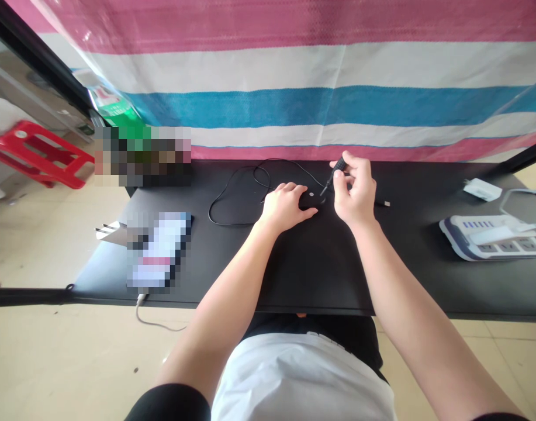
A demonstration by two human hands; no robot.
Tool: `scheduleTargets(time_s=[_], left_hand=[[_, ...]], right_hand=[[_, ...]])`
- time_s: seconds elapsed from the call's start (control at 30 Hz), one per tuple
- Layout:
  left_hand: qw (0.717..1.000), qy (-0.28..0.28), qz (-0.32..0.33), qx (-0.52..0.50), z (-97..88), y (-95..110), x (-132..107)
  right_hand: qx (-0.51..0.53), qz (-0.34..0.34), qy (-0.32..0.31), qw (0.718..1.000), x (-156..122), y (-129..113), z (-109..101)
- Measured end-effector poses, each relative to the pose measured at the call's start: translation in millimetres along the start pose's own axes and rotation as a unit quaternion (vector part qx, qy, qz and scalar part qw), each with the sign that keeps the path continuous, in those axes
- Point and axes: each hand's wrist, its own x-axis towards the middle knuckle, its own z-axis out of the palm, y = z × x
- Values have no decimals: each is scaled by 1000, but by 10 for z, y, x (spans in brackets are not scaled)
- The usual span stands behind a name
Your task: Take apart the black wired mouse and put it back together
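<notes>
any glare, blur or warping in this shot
Head view: even daylight, sheen on the tarp upper left; wide-angle lens bows the edges; two pixelated patches on the table, left side; right hand and tool sharp; dark thing under the left hand merges with the table.

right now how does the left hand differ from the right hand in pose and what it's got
The left hand lies low and palm down on a small black object; the right hand is raised and curled. The left hand's fingers rest loosely spread, while the right hand's fingers pinch a thin black tool, tip slanting down toward that object. Both are bare and work over the black table.
</notes>
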Motion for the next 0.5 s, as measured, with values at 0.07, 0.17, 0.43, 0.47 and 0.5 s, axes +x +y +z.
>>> scheduleTargets(time_s=[0.07, 0.17, 0.43, 0.47, 0.5], left_hand=[[1000, 1, 1, 0, 5, -5, -2], [1000, -1, 2, -1, 10, -5, -4], [1000, -2, 2, -5, -2, 2, -1], [1000, -1, 2, -6, -3, 2, 0], [1000, -1, 2, -6, -3, 1, 1]], right_hand=[[3, -9, -9, 1000, -1, -10, 3], [-8, -15, -5, 1000, 2, 6, 0], [-44, 1, 9, 999, 16, 59, -43], [-44, 4, 13, 999, 15, 63, -44], [-42, 6, 16, 999, 14, 68, -42]])
